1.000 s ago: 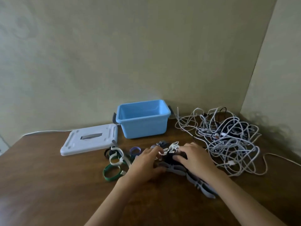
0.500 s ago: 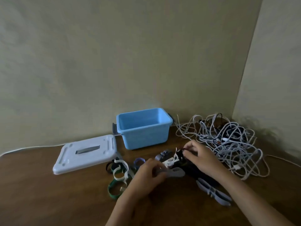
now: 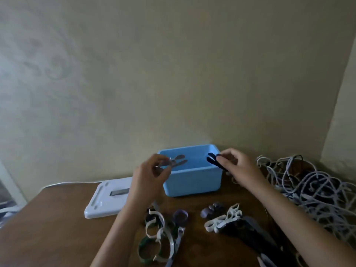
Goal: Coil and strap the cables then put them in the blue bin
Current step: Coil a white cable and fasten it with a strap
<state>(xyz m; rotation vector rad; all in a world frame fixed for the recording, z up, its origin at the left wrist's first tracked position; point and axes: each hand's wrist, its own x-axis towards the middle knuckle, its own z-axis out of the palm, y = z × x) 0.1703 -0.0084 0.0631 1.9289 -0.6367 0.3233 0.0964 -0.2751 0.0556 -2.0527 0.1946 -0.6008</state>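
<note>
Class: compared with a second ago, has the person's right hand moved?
Yes. The right hand has risen from the straps on the table to the blue bin rim, pinching a dark strap.

left hand [image 3: 149, 175] lifted, pinching grey strap [image 3: 178, 160]; right hand [image 3: 240, 168] lifted, pinching dark strap [image 3: 214, 162]

Cable pile [image 3: 316, 191] cropped at right

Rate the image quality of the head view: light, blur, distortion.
Head view: dim, flat light with a greenish cast; soft all over, the left hand and its grey strap smeared; wide-angle bending shows along the wall corner at right; the cable tangle merges into dark shadow; no glare on the blue bin.
</note>
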